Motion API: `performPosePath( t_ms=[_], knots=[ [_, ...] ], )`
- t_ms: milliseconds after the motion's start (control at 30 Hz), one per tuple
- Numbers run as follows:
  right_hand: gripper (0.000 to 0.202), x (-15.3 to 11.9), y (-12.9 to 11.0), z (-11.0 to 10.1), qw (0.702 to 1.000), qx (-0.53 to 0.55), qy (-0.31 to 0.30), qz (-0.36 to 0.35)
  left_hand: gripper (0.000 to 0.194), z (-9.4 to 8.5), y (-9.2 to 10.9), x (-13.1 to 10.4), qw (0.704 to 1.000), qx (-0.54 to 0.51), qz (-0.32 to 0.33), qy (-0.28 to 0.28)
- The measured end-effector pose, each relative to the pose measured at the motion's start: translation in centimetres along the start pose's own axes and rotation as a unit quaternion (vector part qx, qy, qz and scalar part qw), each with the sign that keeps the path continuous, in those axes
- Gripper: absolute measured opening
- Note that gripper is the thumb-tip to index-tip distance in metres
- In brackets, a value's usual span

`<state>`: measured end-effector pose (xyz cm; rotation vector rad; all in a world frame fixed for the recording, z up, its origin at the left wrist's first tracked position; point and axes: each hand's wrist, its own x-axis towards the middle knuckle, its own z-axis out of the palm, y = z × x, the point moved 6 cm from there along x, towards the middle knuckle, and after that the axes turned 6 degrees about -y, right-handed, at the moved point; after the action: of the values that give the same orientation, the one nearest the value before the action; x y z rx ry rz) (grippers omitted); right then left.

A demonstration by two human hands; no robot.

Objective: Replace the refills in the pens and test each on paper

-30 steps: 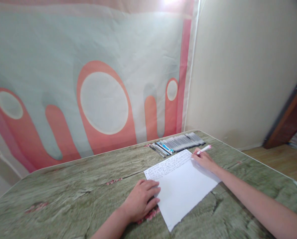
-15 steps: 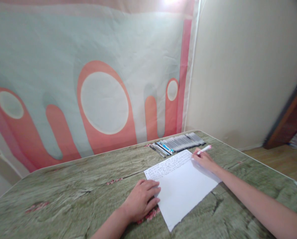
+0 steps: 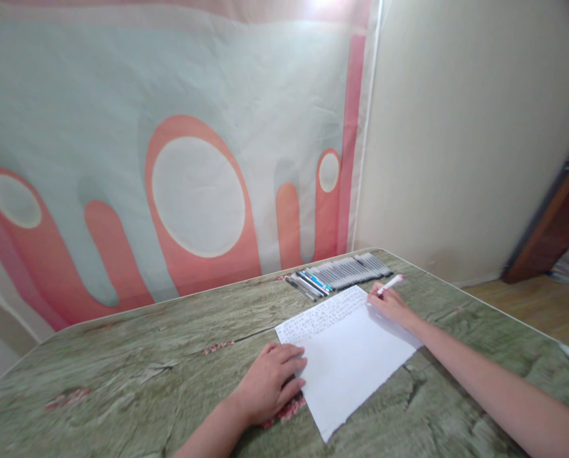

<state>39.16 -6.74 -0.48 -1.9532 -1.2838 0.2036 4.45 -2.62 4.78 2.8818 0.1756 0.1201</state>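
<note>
A white sheet of paper (image 3: 356, 369) lies at a slant on the table, with several lines of dark handwriting across its upper part. My left hand (image 3: 272, 381) rests flat at the sheet's left edge, fingers spread and their tips on the paper. Near the upper right of the sheet, my right hand (image 3: 390, 306) grips a white pen with a pink end (image 3: 390, 284). The pen tilts up to the right, and its writing tip is too small to make out beside the last written words.
A long row of pens or refills (image 3: 351, 272) lies beyond the paper, with a few black and blue pens (image 3: 310, 283) at its left end. The green wood-patterned tabletop (image 3: 136, 375) meets a printed backdrop (image 3: 198, 191). A brown door (image 3: 547, 229) stands at far right.
The whole view has shifted very slightly. My right hand still holds the pen at the upper right of the sheet, the pen's angle a little changed. My left hand stays in place.
</note>
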Motion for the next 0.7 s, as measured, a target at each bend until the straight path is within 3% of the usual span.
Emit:
performPosePath(
  t_ms=[700],
  knots=[
    [0.011, -0.22, -0.78, -0.28, 1.0, -0.005, 0.002, -0.011, 0.034, -0.04, 0.06, 0.06, 1.0, 0.0, 0.004, 0.006]
  ],
)
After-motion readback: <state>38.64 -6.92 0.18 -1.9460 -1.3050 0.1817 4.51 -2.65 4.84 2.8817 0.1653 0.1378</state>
